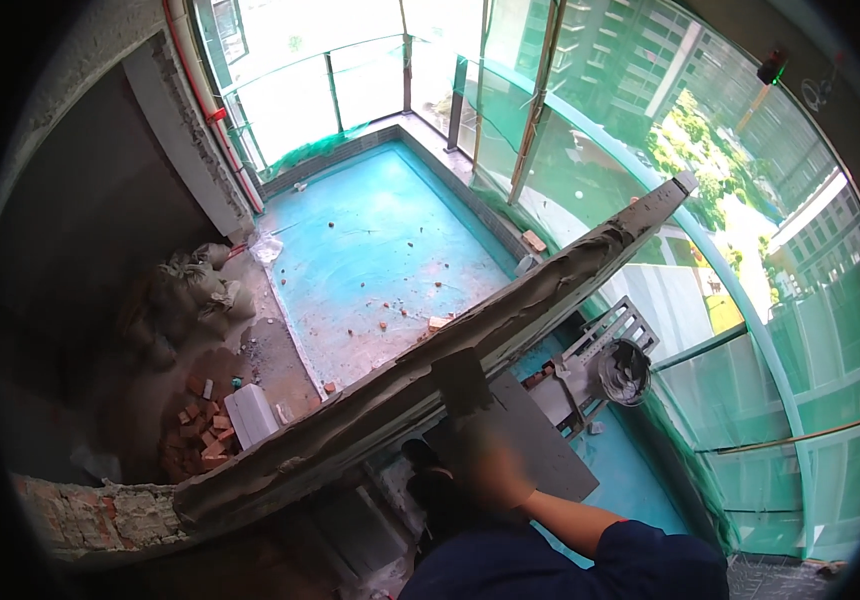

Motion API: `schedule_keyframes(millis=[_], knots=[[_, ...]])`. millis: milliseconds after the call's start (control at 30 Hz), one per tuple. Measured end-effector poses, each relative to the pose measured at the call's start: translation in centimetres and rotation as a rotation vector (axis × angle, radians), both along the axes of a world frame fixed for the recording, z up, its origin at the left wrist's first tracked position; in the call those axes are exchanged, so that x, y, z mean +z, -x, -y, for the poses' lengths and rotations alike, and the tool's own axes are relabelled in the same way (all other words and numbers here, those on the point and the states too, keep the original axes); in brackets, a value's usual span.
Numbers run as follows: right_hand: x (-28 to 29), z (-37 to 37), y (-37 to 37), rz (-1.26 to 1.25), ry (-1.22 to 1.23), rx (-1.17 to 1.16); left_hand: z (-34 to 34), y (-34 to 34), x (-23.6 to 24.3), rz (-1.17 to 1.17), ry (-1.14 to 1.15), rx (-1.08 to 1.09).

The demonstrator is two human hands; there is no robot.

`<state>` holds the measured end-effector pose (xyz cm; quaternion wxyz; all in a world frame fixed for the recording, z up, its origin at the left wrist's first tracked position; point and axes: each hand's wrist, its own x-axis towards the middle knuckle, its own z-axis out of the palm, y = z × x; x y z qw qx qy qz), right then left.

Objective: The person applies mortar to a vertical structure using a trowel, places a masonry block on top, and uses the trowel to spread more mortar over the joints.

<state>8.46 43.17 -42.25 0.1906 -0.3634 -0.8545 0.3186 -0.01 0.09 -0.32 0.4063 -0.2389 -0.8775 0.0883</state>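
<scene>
My bare right hand [495, 468] is blurred, its fingers smeared, and I cannot tell what it grips. It reaches in from the lower right, over a flat dark-grey board [542, 432]. Just beyond the hand, a dark, flat, roughly rectangular piece [461, 381] lies against the wall's mortared edge; its kind is unclear. The long narrow wall [570, 262] runs diagonally across the view, with rough grey mortar along its edge. My left hand does not show for certain. Left of my right hand is a black shape [428, 480] that I cannot make out.
A bucket [626, 372] stands beside a pale slatted plastic piece [590, 345] on the right. Beyond the wall is a blue-coated floor [390, 240] with scattered debris. Sacks [205, 290], broken bricks [205, 430] and a white box [251, 417] sit left. Glass railing [800, 400] curves at right.
</scene>
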Motion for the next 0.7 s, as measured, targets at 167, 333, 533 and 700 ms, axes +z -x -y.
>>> schedule_keyframes(millis=[167, 333, 533, 700], knots=[[-0.4, -3.6, -3.3, 0.002, 0.083, -0.074, -0.2, 0.4, -0.7, 0.019, -0.024, -0.055], [1.5, -5.0, -3.4, -0.053, 0.050, -0.244, 0.1, 0.6, -1.2, 0.021, -0.039, -0.064], [9.4, -2.8, 1.0, -0.140, 0.159, -0.054, 0.3, 0.2, -0.8, 0.012, -0.018, -0.059], [19.1, 2.1, 5.5, -0.080, 0.378, 0.161, 0.1, 0.5, -0.4, 0.000, -0.012, -0.071]])
